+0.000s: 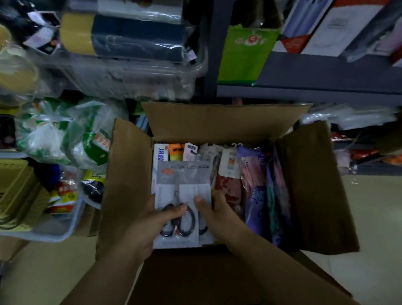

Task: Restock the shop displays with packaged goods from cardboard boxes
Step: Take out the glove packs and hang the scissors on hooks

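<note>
Picking stock: my left hand [150, 223] and right hand [217, 215] both grip a stack of carded scissors packs [182, 199], held just above the open cardboard box [217, 125]. Next, I'd guess: lift them clear of the box, find their display spot on the grey shelf [311, 77] behind the box.

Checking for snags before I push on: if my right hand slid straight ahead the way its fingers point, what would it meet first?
Probably the scissors card that the right hand already pinches at its edge; beyond it, the upright packets at the box's far end. Depth is unclear.
</note>
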`<state>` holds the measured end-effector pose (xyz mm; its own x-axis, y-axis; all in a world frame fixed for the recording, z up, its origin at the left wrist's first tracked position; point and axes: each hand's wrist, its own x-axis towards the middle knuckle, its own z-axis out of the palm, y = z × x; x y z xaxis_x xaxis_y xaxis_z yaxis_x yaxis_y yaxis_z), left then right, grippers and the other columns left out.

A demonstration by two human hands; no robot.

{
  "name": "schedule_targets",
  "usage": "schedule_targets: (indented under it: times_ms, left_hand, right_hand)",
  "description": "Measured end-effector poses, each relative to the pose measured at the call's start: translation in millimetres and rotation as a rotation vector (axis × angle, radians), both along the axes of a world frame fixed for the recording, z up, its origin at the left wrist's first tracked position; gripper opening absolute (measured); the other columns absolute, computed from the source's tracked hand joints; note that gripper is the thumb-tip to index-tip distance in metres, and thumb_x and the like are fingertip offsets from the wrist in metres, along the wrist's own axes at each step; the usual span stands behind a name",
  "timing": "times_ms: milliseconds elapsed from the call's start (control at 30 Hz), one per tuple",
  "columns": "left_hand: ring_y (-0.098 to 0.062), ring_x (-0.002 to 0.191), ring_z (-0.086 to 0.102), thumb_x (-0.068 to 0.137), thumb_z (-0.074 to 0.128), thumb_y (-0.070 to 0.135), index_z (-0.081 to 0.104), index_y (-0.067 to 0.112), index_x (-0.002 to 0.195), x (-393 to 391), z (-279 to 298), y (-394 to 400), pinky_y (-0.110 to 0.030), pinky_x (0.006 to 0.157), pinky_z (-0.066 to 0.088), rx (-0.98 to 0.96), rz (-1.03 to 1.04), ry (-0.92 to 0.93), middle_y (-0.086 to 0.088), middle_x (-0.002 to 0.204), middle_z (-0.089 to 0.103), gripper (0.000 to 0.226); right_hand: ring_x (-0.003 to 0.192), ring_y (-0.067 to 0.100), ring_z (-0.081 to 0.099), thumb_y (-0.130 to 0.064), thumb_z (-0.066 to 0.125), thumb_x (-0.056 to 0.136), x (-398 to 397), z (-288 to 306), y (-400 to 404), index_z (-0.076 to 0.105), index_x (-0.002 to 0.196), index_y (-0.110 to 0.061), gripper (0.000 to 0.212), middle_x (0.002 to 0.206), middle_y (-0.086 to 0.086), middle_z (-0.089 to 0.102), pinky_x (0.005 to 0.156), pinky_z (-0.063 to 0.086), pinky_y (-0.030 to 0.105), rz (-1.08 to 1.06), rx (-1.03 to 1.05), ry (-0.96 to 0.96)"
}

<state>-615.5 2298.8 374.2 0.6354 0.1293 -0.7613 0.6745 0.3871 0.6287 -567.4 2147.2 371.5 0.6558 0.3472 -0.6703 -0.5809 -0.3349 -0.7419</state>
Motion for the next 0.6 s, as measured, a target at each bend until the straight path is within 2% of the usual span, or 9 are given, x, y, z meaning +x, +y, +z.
schedule_targets:
  times_ms: [67, 133, 233, 300, 367, 433, 533, 600]
  left_hand:
    - [-0.029, 0.101, 0.067, 0.076, 0.072, 0.003, 0.063, 0.015, 0.115, 6, -6, -8, -0.051, 0.095, 0.049, -0.014, -0.028, 0.031, -0.010, 0.103, 0.073, 0.041]
    - [-0.027, 0.104, 0.066, 0.078, 0.072, 0.004, 0.063, 0.016, 0.117, 12, -15, -18, -0.050, 0.098, 0.048, -0.015, -0.059, 0.048, -0.008, 0.106, 0.072, 0.043]
    - [-0.024, 0.103, 0.064, 0.079, 0.072, 0.003, 0.062, 0.018, 0.116, 23, -32, -31, -0.046, 0.097, 0.048, 0.007, -0.061, 0.078, -0.006, 0.107, 0.071, 0.041]
    - [-0.020, 0.097, 0.063, 0.080, 0.072, 0.004, 0.062, 0.022, 0.109, 28, -42, -32, -0.040, 0.090, 0.049, 0.034, -0.052, 0.097, -0.001, 0.101, 0.069, 0.035]
    - [-0.019, 0.095, 0.063, 0.081, 0.071, 0.006, 0.062, 0.022, 0.110, 27, -50, -29, -0.035, 0.081, 0.050, 0.066, -0.069, 0.106, 0.000, 0.099, 0.069, 0.034]
    - [-0.023, 0.098, 0.066, 0.081, 0.071, 0.007, 0.064, 0.019, 0.113, 21, -57, -23, -0.036, 0.081, 0.052, 0.061, -0.071, 0.110, -0.006, 0.102, 0.072, 0.036]
    - [-0.019, 0.092, 0.069, 0.080, 0.070, 0.007, 0.067, 0.024, 0.105, 11, -57, -17, -0.033, 0.075, 0.053, 0.056, -0.036, 0.096, -0.002, 0.098, 0.075, 0.030]
    - [-0.017, 0.092, 0.068, 0.080, 0.070, 0.008, 0.066, 0.025, 0.105, 6, -52, -17, -0.032, 0.074, 0.052, 0.047, -0.001, 0.093, 0.000, 0.096, 0.075, 0.030]
  right_hand:
    - [0.096, 0.007, 0.060, -0.037, 0.051, 0.096, 4, -9, -22, 0.039, 0.120, -0.025, 0.029, 0.114, -0.002, 0.058, 0.075, 0.055, 0.021, -0.015, -0.126, -0.060]
    - [0.109, 0.014, 0.058, -0.036, 0.057, 0.092, 12, -18, -54, 0.042, 0.123, -0.029, 0.035, 0.122, -0.003, 0.055, 0.091, 0.053, 0.037, -0.086, -0.302, -0.164]
    - [0.128, 0.021, 0.041, -0.026, 0.063, 0.089, 26, -24, -105, 0.035, 0.138, -0.019, 0.057, 0.135, 0.003, 0.040, 0.105, 0.041, 0.042, -0.137, -0.594, -0.250]
    - [0.137, 0.028, 0.029, -0.025, 0.064, 0.089, 34, -32, -127, 0.026, 0.144, -0.014, 0.067, 0.143, 0.011, 0.030, 0.112, 0.033, 0.045, -0.089, -0.723, -0.236]
    - [0.141, 0.033, 0.018, -0.032, 0.064, 0.088, 40, -46, -134, 0.016, 0.149, -0.013, 0.080, 0.150, 0.017, 0.018, 0.115, 0.022, 0.045, -0.026, -0.850, -0.213]
    - [0.141, 0.035, 0.016, -0.041, 0.065, 0.085, 48, -57, -134, 0.011, 0.150, -0.011, 0.090, 0.151, 0.020, 0.015, 0.116, 0.018, 0.044, 0.028, -1.009, -0.195]
    - [0.134, 0.033, 0.029, -0.052, 0.064, 0.082, 56, -69, -132, 0.022, 0.144, -0.012, 0.085, 0.144, 0.016, 0.033, 0.111, 0.024, 0.044, 0.182, -1.133, -0.205]
    - [0.131, 0.033, 0.035, -0.050, 0.063, 0.083, 56, -79, -128, 0.022, 0.143, -0.011, 0.082, 0.142, 0.015, 0.039, 0.107, 0.030, 0.045, 0.227, -1.095, -0.195]
